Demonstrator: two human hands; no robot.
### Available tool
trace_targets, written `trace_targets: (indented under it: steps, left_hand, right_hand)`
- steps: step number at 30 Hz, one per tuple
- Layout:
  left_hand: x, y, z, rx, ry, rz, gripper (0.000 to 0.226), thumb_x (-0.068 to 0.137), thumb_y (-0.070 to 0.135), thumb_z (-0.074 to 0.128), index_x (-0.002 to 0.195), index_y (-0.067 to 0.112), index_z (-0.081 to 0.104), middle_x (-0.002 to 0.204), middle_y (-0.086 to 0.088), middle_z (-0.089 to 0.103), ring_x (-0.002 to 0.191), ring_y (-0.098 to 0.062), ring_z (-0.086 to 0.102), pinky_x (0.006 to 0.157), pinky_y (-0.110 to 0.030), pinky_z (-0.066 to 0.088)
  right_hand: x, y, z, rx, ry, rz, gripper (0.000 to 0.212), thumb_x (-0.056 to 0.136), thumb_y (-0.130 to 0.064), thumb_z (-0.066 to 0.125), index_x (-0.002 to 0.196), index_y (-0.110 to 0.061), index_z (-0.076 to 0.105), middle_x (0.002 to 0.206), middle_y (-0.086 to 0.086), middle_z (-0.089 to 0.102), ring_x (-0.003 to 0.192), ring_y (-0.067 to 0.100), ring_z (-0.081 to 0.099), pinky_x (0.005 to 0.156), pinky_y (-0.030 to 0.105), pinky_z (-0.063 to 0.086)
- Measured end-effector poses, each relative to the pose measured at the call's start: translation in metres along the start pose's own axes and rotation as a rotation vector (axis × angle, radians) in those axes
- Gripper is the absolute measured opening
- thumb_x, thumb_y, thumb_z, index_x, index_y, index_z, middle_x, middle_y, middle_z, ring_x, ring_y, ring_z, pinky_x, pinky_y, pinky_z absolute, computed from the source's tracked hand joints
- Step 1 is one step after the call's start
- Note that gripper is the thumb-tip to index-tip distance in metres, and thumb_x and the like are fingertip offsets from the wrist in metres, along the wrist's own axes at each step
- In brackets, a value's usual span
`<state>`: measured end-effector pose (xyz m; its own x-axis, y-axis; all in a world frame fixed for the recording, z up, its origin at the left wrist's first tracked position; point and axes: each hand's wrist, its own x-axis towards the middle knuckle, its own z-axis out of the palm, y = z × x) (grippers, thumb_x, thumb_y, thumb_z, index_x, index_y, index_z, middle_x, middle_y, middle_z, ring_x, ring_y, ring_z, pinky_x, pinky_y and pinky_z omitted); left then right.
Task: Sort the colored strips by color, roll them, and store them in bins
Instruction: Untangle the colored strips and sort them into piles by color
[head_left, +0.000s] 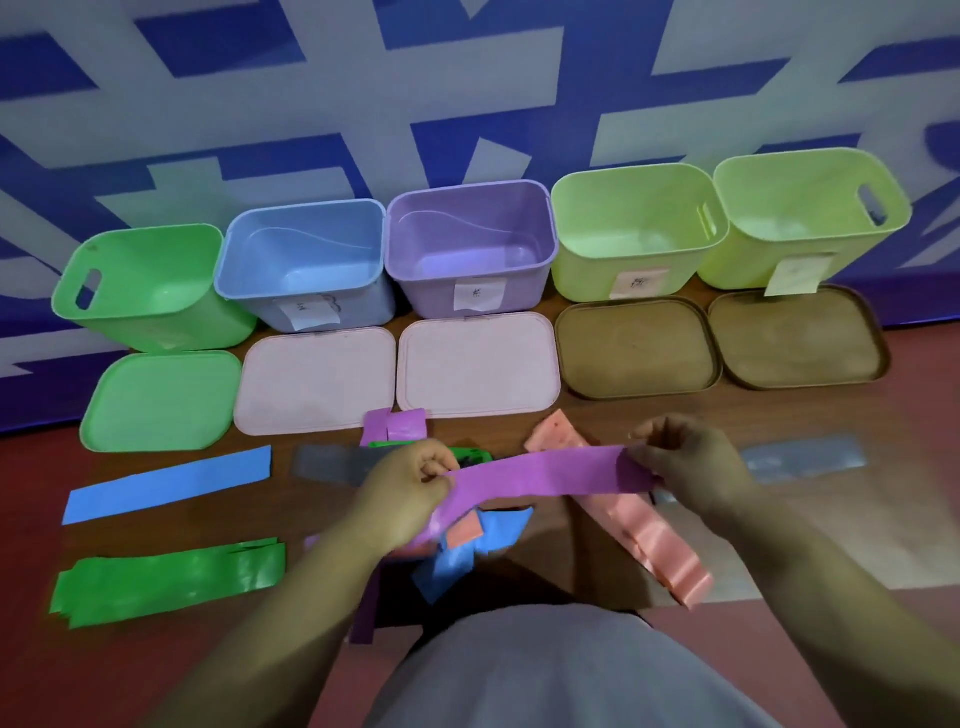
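Note:
A purple strip (545, 475) is stretched between my two hands above the floor. My left hand (410, 488) pinches its left end and my right hand (685, 467) pinches its right end. Under them lies a mixed pile of blue (467, 545), pink and purple strips. A long pink strip (639, 535) runs diagonally to the right. On the left lie a blue strip (166, 483) and a stack of green strips (166, 582). Grey strips (332, 462) lie behind my hands. Along the wall stand a green bin (150, 291), a blue bin (306, 260), a purple bin (467, 244) and two yellow-green bins (639, 228).
Lids lie in front of the bins: a green lid (156, 400), two pink lids (317, 379) and two brown lids (639, 353). Another grey strip (805, 457) lies at the right. All bins look empty. A blue and white patterned wall stands behind them.

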<state>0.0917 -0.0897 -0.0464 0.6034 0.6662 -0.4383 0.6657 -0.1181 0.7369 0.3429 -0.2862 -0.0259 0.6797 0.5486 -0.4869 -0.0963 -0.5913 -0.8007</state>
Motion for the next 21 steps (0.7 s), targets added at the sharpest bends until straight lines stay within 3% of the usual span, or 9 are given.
trace_targets:
  steps: [2,4,7,13,16,17,21]
  left_hand:
    - [0.007,0.017,0.018,-0.015,0.029,-0.014,0.028,0.084,0.003,0.066,0.077,0.029,0.067,0.074,0.010,0.070,0.075,-0.014,0.066,0.075,-0.030,0.051]
    - [0.014,0.035,0.037,-0.033,0.039,-0.014,0.025,0.084,0.007,0.066,0.080,0.030,0.069,0.076,0.009,0.072,0.078,-0.016,0.067,0.074,-0.030,0.052]
    - [0.020,0.063,0.072,-0.097,0.039,-0.038,0.017,0.086,0.006,0.066,0.083,0.021,0.070,0.078,-0.001,0.073,0.069,-0.011,0.062,0.067,-0.026,0.047]
    - [0.027,0.101,0.153,-0.119,-0.162,-0.028,0.027,0.086,0.004,0.069,0.077,0.029,0.069,0.070,0.009,0.069,0.061,-0.007,0.056,0.064,-0.025,0.042]
    - [0.028,0.120,0.194,-0.018,-0.315,0.020,0.027,0.088,0.006,0.068,0.078,0.030,0.064,0.061,0.015,0.061,0.057,-0.003,0.051,0.062,-0.021,0.041]
    - [0.029,0.127,0.208,0.015,-0.365,0.034,0.027,0.088,0.006,0.067,0.078,0.031,0.063,0.061,0.016,0.060,0.057,-0.002,0.052,0.062,-0.021,0.041]
    - [0.032,0.151,0.259,0.109,-0.509,0.078,0.026,0.090,0.007,0.066,0.080,0.031,0.061,0.066,0.013,0.062,0.057,-0.001,0.054,0.063,-0.022,0.043]
  right_hand:
    - [0.011,0.010,-0.020,-0.045,-0.030,0.012,0.013,0.086,0.000,0.068,0.085,-0.012,0.068,0.084,0.013,0.072,0.080,0.036,0.070,0.073,0.053,0.059]
    - [0.019,0.019,-0.041,-0.069,-0.043,0.027,0.018,0.084,0.002,0.068,0.083,-0.016,0.068,0.084,0.010,0.073,0.087,0.037,0.071,0.079,0.055,0.058]
    - [0.028,0.032,-0.073,-0.084,-0.021,0.059,0.021,0.084,0.003,0.065,0.082,-0.017,0.068,0.081,0.008,0.072,0.078,0.031,0.070,0.074,0.048,0.059]
    - [0.033,0.072,-0.155,-0.238,-0.029,0.119,0.016,0.080,-0.004,0.066,0.084,-0.019,0.069,0.072,0.004,0.068,0.060,0.016,0.058,0.062,0.036,0.049]
    - [0.029,0.088,-0.191,-0.429,-0.044,0.129,0.013,0.084,-0.007,0.063,0.089,-0.017,0.068,0.078,0.001,0.068,0.060,0.007,0.054,0.048,0.010,0.040]
    - [0.029,0.093,-0.202,-0.481,-0.031,0.122,0.009,0.085,-0.010,0.064,0.090,-0.016,0.069,0.080,0.002,0.068,0.061,0.004,0.054,0.048,0.007,0.039]
    - [0.028,0.122,-0.235,-0.574,0.006,0.138,0.019,0.083,-0.025,0.072,0.091,-0.008,0.072,0.080,0.007,0.071,0.071,0.022,0.063,0.057,0.018,0.039]
